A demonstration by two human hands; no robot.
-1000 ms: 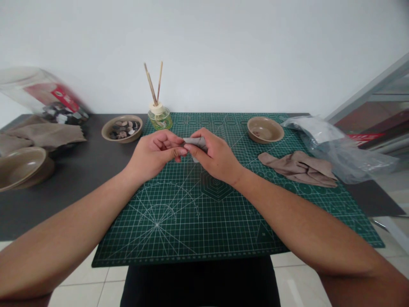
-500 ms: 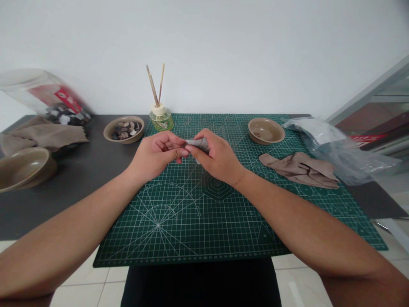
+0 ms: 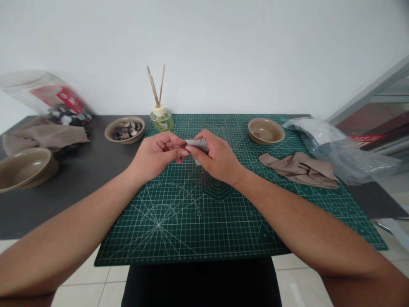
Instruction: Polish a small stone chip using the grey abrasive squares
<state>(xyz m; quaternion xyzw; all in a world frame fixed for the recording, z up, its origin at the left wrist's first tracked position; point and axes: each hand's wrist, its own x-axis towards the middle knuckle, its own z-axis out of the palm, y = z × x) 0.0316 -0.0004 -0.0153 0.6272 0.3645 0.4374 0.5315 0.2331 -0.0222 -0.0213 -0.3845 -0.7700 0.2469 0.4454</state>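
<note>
Over the green cutting mat (image 3: pixel 179 238), both hands meet at the fingertips. My right hand (image 3: pixel 220 157) is closed around a small folded grey sheet (image 3: pixel 195 144); whether it is cloth or paper I cannot tell. My left hand (image 3: pixel 156 155) pinches thumb against fingers at the left end of that sheet. Whatever lies in this pinch is too small and hidden to name. Behind my left hand stands a tan bowl (image 3: pixel 108 135) holding several flat dark and pale pieces (image 3: pixel 129 130). Farther right on the mat, another tan bowl (image 3: pixel 271 137) has something small and brown at its bottom.
A glass reed diffuser (image 3: pixel 161 119) stands at the mat's back edge. Left lie a brown cloth (image 3: pixel 47 135), a large tan bowl (image 3: pixel 32 164) and a clear container (image 3: pixel 28 89) of dark pieces. To the right are a crumpled brown cloth (image 3: pixel 300 168) and a plastic bag (image 3: pixel 345 153).
Both hands stay almost in place, fingertips still together at the grey sheet. The view has shifted very slightly.
</note>
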